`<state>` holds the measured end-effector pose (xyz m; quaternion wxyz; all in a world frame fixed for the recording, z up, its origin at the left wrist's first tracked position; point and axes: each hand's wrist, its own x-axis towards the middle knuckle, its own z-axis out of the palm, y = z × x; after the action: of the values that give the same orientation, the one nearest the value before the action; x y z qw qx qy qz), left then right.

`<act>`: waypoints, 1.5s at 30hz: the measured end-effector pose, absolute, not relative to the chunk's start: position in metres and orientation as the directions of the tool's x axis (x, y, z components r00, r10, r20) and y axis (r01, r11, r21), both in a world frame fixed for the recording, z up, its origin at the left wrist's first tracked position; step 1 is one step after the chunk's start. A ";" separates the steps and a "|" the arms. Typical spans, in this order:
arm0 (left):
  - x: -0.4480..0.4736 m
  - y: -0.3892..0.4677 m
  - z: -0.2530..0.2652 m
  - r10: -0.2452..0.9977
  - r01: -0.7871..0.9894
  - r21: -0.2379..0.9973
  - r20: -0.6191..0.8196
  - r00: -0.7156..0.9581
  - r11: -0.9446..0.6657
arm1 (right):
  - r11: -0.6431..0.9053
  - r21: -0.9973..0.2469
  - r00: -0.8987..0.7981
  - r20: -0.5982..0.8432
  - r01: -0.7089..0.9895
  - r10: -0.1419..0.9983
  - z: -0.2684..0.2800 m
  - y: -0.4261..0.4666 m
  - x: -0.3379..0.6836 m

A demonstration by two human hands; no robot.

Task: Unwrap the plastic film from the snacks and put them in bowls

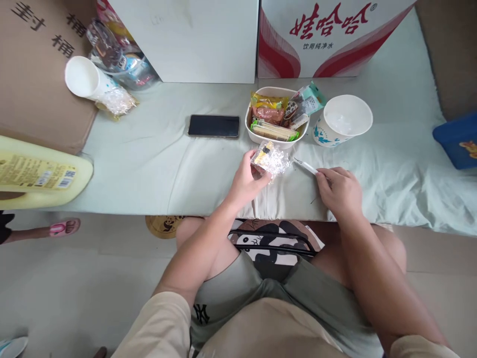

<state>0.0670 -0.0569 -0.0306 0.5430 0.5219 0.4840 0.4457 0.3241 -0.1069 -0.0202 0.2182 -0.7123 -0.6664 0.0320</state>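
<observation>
My left hand [249,178] is closed around a small yellow item wrapped in crinkled clear plastic [269,158], with a dark mark on its top. To its right, my right hand [341,191] grips a slim white-handled tool with a pointed metal tip [306,166]. That tip points at the loose plastic, and I cannot tell whether the two touch. Just beyond the wrapped item is a white bowl [278,144] of packaged snacks [268,115]. A white paper cup with blue leaf prints [325,135] stands beside the bowl, with something clear inside.
A dark-screened phone [213,126] lies left of the bowl on the pale green cloth [149,164]. White boxes [208,40] stand behind. At left are a tipped paper cup [82,77], a yellow jug [40,174] and a cardboard box [33,94]. Another person's foot [70,226] shows on the floor.
</observation>
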 end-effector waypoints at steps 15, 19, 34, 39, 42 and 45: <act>-0.048 0.068 -0.012 0.957 0.720 0.631 0.181 0.228 -0.291 | -0.085 -0.426 0.166 0.158 0.901 0.973 -0.024 -0.109 0.323; -0.046 0.068 -0.012 0.946 0.839 0.442 0.080 0.315 -0.317 | -0.105 -0.417 0.171 0.124 0.903 0.977 -0.020 -0.109 0.321; -0.024 0.043 0.005 0.932 0.834 0.424 0.237 0.274 -0.353 | -0.086 -0.391 0.166 0.175 0.916 0.970 -0.021 -0.107 0.322; 0.027 -0.007 0.019 0.920 0.718 0.588 0.130 0.371 -0.373 | -0.101 -0.343 0.183 0.215 0.934 0.959 -0.025 -0.105 0.324; 0.053 -0.030 0.024 0.922 0.716 0.629 0.003 0.388 -0.303 | -0.092 -0.347 0.205 0.305 0.933 0.930 -0.024 -0.107 0.321; 0.069 -0.046 0.023 0.945 0.715 0.663 -0.033 0.325 -0.223 | 0.098 -0.421 0.079 0.383 0.902 0.920 -0.021 -0.111 0.311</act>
<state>0.0689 -0.0459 0.0233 0.2975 0.7577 0.5476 0.1936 0.3109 -0.1105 -0.0212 0.2977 -0.6716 -0.6784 0.0153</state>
